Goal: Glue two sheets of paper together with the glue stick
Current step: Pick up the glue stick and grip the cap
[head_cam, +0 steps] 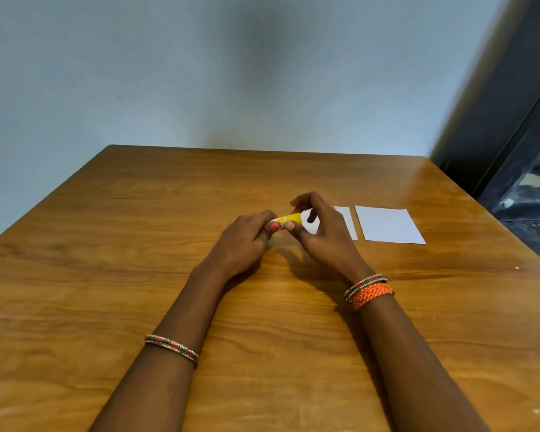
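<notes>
Beside both hands, two paper sheets

Right hand hides most of one sheet (the nearer).

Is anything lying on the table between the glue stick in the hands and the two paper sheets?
Nothing visible. The glue stick is held by the left hand and right hand; the right hand overlaps the near sheet, with the far sheet beside it.

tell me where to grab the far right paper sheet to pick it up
Probably the right sheet's near right corner, coming from the right. It lies flat on the table, so a thin edge must be lifted first, and that side is clear of both hands and the other sheet.
</notes>
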